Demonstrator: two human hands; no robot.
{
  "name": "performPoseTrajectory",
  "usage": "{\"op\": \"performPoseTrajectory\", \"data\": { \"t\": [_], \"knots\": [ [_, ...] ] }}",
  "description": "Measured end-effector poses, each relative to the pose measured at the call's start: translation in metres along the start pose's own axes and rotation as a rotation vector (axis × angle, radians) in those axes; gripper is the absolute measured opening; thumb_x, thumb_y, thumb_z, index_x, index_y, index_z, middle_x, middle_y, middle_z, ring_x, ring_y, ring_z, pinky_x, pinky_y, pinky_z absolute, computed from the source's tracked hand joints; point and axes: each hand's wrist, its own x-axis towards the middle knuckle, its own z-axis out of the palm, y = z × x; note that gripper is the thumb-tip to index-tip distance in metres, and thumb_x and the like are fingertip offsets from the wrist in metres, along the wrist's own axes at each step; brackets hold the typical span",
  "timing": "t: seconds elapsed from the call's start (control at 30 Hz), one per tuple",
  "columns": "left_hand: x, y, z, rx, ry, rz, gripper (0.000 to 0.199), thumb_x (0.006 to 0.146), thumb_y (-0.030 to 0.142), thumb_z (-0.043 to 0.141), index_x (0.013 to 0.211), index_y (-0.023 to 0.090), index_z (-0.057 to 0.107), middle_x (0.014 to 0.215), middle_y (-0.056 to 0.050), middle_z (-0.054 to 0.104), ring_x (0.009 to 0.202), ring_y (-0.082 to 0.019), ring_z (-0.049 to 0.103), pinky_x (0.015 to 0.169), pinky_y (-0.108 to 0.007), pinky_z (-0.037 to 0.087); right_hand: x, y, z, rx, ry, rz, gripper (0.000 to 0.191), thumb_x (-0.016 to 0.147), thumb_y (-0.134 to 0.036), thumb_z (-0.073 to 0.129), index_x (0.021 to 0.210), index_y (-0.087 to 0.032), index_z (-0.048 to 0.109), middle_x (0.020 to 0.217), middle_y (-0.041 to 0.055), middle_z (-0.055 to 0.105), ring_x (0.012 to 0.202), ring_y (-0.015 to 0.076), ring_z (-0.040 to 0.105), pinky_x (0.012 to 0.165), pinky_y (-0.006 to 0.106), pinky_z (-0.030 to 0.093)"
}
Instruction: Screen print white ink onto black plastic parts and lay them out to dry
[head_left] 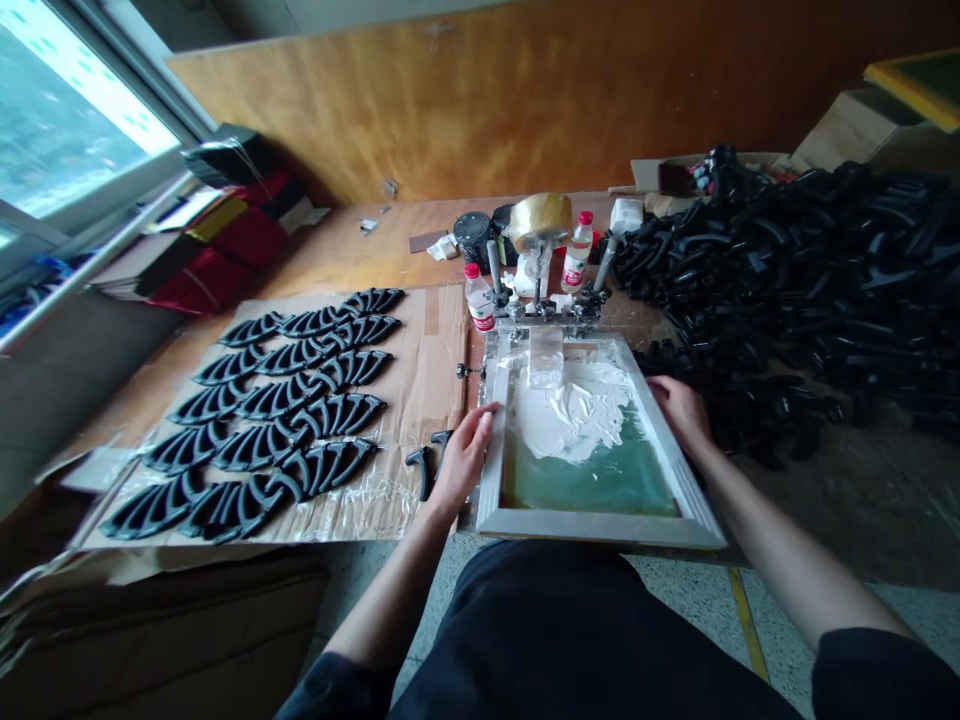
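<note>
A metal screen frame (592, 527) with green mesh lies in front of me, thick white paste (574, 415) spread over the far part of its mesh. My left hand (466, 455) grips the left edge of this frame, fingertips on its rim. On the opposite side, my right hand (681, 408) holds the right edge, its fingers partly hidden. A clamp fixture (547, 312) with upright posts stands at the frame's far end. Two curved black parts (424, 472) lie just left of my left hand.
Rows of black parts (259, 450) lie on flattened cardboard (427, 350) at the left. A large heap of black parts (780, 260) fills the right. Behind the fixture stand bottles (577, 255), a tape roll (541, 218) and a dark jar (472, 235). Red boxes (244, 235) sit by the window.
</note>
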Motion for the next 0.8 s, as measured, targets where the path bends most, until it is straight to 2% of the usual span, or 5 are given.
{"op": "performPoseTrajectory", "data": {
  "t": [0.17,0.3,0.4,0.63,0.8],
  "knots": [
    [0.004,-0.055,0.022,0.106,0.007,-0.154,0.061,0.087,0.044,0.054,0.143,0.024,0.041,0.077,0.001,0.060,0.065,-0.012,0.055,0.063,-0.022,0.043,0.039,-0.067,0.015,-0.065,0.042,-0.269,0.062,0.079,-0.032,0.069,0.136,-0.018,0.049,0.140,0.0142,0.045,0.120,0.0304,0.048,0.098,0.045,0.043],
    [0.014,-0.071,0.028,0.180,-0.007,-0.180,0.058,0.086,0.040,0.055,0.142,0.025,0.043,0.078,0.001,0.060,0.065,-0.012,0.054,0.063,-0.023,0.042,0.037,-0.125,0.042,-0.197,-0.227,-0.454,0.037,0.078,-0.025,0.070,0.113,-0.017,0.061,0.111,0.0112,0.063,0.105,0.0284,0.055,0.086,0.039,0.045],
    [0.016,-0.077,0.027,0.168,-0.027,-0.169,0.057,0.087,0.041,0.054,0.141,0.024,0.045,0.081,-0.001,0.061,0.068,-0.013,0.056,0.065,-0.024,0.043,0.009,-0.125,0.046,-0.243,-0.405,-0.512,0.012,0.086,-0.015,0.057,0.094,-0.019,0.064,0.090,0.0057,0.066,0.082,0.0203,0.060,0.070,0.029,0.043],
    [0.015,-0.081,0.028,0.131,-0.014,-0.163,0.057,0.087,0.043,0.053,0.139,0.023,0.046,0.082,-0.002,0.063,0.071,-0.014,0.058,0.066,-0.026,0.044,-0.027,-0.093,0.016,-0.143,-0.627,-0.863,0.027,0.078,-0.002,0.049,0.086,-0.022,0.066,0.086,0.0001,0.066,0.076,0.0143,0.059,0.063,0.024,0.037],
    [0.016,-0.079,0.027,0.124,-0.020,-0.164,0.057,0.086,0.045,0.054,0.138,0.022,0.047,0.083,-0.002,0.064,0.071,-0.015,0.058,0.065,-0.025,0.044,-0.024,-0.099,0.026,-0.140,-0.455,-0.732,0.027,0.081,-0.005,0.051,0.092,-0.023,0.067,0.092,0.0014,0.068,0.084,0.0161,0.060,0.064,0.024,0.038]
  ]
}}
